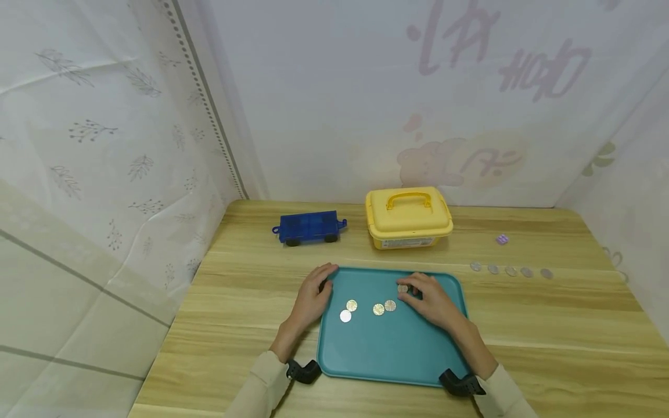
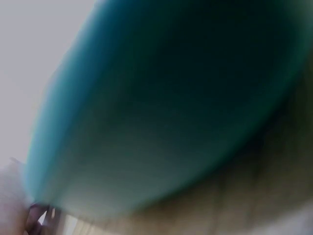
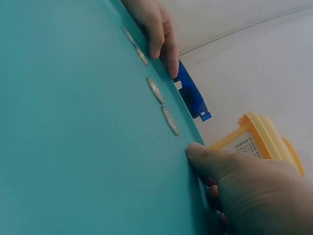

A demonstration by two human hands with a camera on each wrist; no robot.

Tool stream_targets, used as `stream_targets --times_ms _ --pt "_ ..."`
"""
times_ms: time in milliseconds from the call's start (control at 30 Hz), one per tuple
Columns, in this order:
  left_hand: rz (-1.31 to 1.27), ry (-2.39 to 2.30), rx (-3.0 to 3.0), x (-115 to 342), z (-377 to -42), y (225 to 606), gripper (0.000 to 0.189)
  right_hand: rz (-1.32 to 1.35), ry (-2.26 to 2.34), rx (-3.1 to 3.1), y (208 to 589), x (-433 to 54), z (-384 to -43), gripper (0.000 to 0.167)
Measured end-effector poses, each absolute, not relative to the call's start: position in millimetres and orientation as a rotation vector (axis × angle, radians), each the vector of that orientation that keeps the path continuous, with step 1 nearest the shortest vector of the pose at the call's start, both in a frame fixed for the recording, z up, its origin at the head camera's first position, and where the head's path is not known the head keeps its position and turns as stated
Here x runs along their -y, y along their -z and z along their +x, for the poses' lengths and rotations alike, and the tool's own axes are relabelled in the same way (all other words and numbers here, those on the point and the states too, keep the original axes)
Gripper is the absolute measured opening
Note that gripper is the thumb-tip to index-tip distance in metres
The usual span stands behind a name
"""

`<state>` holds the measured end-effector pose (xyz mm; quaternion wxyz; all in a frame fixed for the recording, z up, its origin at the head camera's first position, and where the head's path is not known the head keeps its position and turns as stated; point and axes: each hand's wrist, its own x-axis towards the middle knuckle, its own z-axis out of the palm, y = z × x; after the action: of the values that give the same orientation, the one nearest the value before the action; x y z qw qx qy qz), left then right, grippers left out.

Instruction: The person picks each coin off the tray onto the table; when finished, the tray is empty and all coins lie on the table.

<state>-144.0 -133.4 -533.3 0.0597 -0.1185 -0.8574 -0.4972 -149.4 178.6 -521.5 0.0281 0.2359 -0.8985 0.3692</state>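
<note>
A teal tray (image 1: 387,348) lies on the wooden table, with two pairs of coins near its far half. In the left pair are a gold-toned coin (image 1: 352,305) and a silvery coin (image 1: 345,316); the other pair includes a coin (image 1: 390,305) near the tray's middle. My right hand (image 1: 430,299) pinches a coin (image 1: 402,288) between thumb and forefinger over the far right part of the tray. That coin is hidden behind the thumb (image 3: 208,159) in the right wrist view. My left hand (image 1: 312,297) rests at the tray's far left corner, fingers extended along the rim.
Behind the tray stand a lidded yellow box (image 1: 409,217) with a handle and a blue toy wagon (image 1: 309,227). Several coins (image 1: 510,271) lie in a row to the right, with a small purple die (image 1: 502,239) behind them. Fabric walls enclose the table.
</note>
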Motion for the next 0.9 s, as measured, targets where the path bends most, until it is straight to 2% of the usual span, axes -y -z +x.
stream_targets --times_ms 500,700,900 --pt "-0.342 1.503 2.593 137.7 -146.3 533.2 0.039 0.668 -1.234 2.763 512.0 -181.1 -157.1 0.021" --pt "-0.350 1.506 2.576 136.7 -144.9 535.0 0.040 0.489 -1.271 2.745 494.6 -207.3 -159.4 0.027" --pt "-0.360 1.525 2.585 133.8 -144.0 534.4 0.039 0.330 -1.211 2.705 496.8 -247.1 -158.9 0.030"
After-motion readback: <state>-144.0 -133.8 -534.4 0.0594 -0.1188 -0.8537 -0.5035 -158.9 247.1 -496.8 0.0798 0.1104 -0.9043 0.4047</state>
